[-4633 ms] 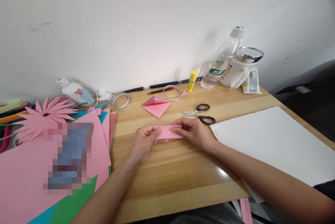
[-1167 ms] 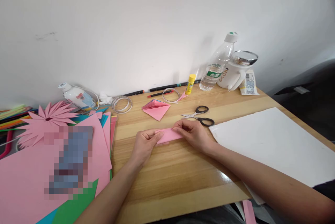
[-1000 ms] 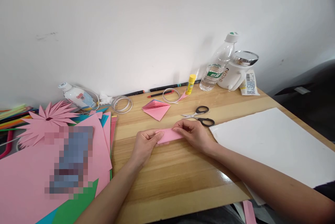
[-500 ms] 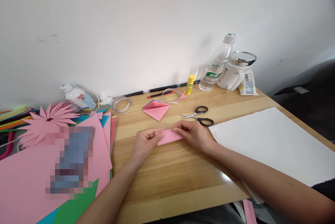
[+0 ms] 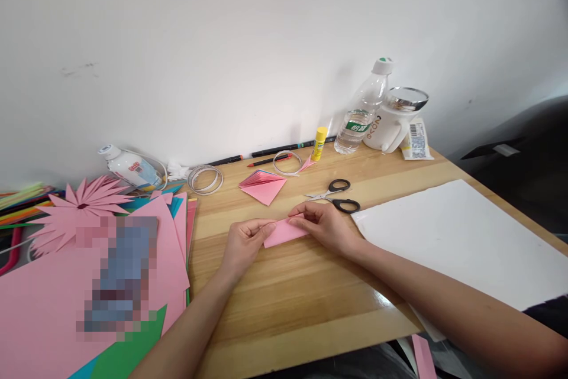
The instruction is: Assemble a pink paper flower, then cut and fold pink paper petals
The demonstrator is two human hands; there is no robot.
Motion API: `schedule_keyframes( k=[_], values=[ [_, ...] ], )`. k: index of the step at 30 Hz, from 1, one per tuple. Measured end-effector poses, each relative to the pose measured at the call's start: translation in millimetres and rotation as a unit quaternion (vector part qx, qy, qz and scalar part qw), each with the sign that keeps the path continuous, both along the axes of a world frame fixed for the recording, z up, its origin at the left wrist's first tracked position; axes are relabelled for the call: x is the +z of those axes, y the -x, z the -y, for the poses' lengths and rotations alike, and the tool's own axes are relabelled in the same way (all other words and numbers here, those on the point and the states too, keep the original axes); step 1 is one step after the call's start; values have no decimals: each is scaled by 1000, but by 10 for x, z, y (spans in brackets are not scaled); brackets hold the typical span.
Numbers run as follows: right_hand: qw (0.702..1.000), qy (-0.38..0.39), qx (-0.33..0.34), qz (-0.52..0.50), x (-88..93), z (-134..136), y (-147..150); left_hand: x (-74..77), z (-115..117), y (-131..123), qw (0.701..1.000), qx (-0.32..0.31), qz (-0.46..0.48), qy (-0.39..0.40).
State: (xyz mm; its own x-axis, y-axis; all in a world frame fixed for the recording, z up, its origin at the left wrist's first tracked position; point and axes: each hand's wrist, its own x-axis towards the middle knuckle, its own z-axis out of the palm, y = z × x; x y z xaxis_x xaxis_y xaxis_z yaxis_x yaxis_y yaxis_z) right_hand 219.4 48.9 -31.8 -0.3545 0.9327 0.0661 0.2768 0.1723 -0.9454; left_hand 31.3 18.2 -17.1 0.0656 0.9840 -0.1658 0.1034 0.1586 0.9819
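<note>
A narrow strip of folded pink paper [image 5: 285, 233] is held just above or on the wooden table. My left hand [image 5: 243, 243] pinches its left end between thumb and fingers. At its upper right part, my right hand [image 5: 326, 226] pinches the same paper. Beyond the hands lies a folded pink paper stack [image 5: 265, 188] with fanned layers. Black-handled scissors [image 5: 333, 194] lie open behind my right hand. Behind them a yellow glue stick [image 5: 319, 143] stands upright, next to a small pink paper piece [image 5: 307, 162].
Coloured paper sheets [image 5: 168, 249], a pink paper rosette [image 5: 82, 207] and a blurred object cover the left side. A large white sheet [image 5: 461, 243] lies right. Near the wall are a water bottle [image 5: 358, 113], a white mug [image 5: 386, 128], pens and tape rolls [image 5: 205, 180].
The whole view has shifted slightly. My right hand has moved a little left along the pink paper; both hands keep their pinch.
</note>
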Motion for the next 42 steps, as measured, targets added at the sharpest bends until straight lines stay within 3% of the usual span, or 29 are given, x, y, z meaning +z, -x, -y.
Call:
schedule_keyframes(
  k=[9, 17, 22, 29, 35, 39, 42],
  values=[
    [999, 41, 16, -19, 113, -22, 13, 11, -6, -6, 1000, 8, -8, 4],
    [996, 56, 75, 6, 110, 19, -10, 113, 54, -81, 1000, -7, -25, -8],
    [995, 31, 73, 55, 85, 14, -29, 102, 75, -85, 999, -3, -42, -26],
    [996, 5, 75, 49, 79, 20, -24, 101, 71, -87, 999, -4, -39, -17],
    [987, 124, 95, -34, 64, 43, -8, 95, 79, -93, 999, 1, -26, -19],
    [989, 112, 54, -75, 53, 67, -5, 88, 79, -86, 1000, -1, -8, -10],
    [991, 106, 61, -53, 72, 55, -16, 113, 77, -82, 1000, 1, -26, -15]
  ],
)
